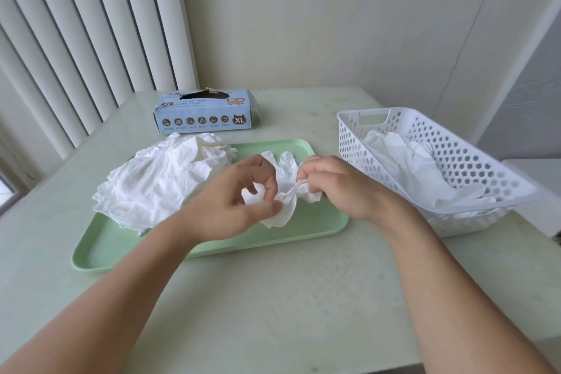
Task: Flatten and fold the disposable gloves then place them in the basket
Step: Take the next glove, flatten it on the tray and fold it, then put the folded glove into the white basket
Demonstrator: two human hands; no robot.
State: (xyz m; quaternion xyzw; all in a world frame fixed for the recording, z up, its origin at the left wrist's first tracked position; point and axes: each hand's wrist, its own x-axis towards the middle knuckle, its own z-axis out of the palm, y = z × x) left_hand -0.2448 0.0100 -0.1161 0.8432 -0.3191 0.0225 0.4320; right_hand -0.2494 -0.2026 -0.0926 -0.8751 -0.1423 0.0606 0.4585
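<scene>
A crumpled white disposable glove (287, 191) hangs between both hands above the green tray (303, 231). My left hand (239, 200) pinches its lower bunched part with thumb and curled fingers. My right hand (334, 185) grips its gathered end in a closed fist. The glove's fingers poke up behind the hands. A loose pile of white gloves (164, 179) lies on the tray's left half. The white perforated basket (455, 161) stands at the right and holds several white gloves (406, 167).
A blue glove box (206, 115) marked XL, torn open on top, stands behind the tray. The pale table (288, 313) reaches to the wall, with vertical blinds at the left. A white ledge sits right of the basket.
</scene>
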